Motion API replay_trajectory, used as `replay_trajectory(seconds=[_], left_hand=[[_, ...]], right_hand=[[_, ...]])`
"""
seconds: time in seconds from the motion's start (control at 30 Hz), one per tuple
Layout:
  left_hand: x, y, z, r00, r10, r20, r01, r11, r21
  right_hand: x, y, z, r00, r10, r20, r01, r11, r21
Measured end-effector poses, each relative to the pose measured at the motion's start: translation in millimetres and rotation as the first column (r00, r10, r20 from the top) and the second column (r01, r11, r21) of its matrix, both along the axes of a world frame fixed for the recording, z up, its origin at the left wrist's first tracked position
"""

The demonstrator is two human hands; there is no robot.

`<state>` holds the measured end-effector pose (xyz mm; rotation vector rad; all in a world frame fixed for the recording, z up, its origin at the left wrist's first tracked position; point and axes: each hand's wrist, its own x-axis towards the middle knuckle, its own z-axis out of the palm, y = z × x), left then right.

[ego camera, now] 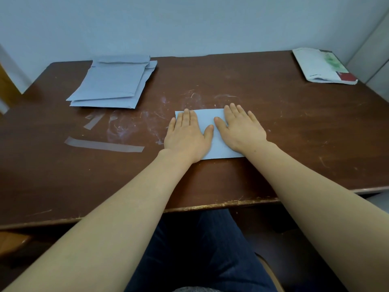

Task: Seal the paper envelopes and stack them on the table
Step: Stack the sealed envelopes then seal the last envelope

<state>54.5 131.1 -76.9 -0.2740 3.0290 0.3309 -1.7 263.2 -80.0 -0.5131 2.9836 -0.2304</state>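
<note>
Envelope pinned flat under both palms

Envelope (210, 121) — pale blue, lies mid-table on the brown table (273, 123), near the front edge. Left hand (186, 137) presses its left part, right hand (241, 128) its right part; fingers on both straight and spread, flat on the paper, gripping nothing. Flap state hard to tell, hands cover most of it. Stack of envelopes (111, 83) sits far left — well apart. Tape strips (103, 145) stuck on the table left of the hands. Printed packet (322, 66) at far right corner.
</note>
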Motion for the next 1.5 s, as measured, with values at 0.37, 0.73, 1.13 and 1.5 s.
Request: replay_trajectory(seconds=[0.37, 0.73, 1.13, 1.5], left_hand=[[7, -7, 4, 0.998, 0.047, 0.046, -0.044, 0.996, -0.073], [5, 15, -7, 0.991, -0.048, -0.122, 0.045, 0.999, -0.030], [7, -9, 4, 0.998, 0.029, -0.061, -0.038, 0.987, -0.156], [-3, -4, -3, 0.997, -0.024, -0.070, 0.025, 1.000, 0.010]], right_hand=[[-3, 19, 4, 0.995, -0.095, 0.027, 0.093, 0.992, 0.090], [17, -3, -10, 0.998, 0.046, -0.048, -0.051, 0.993, -0.108], [0, 27, 9, 1.000, -0.017, -0.009, 0.017, 0.999, 0.049], [0, 10, 0, 0.997, 0.060, -0.042, -0.064, 0.993, -0.101]])
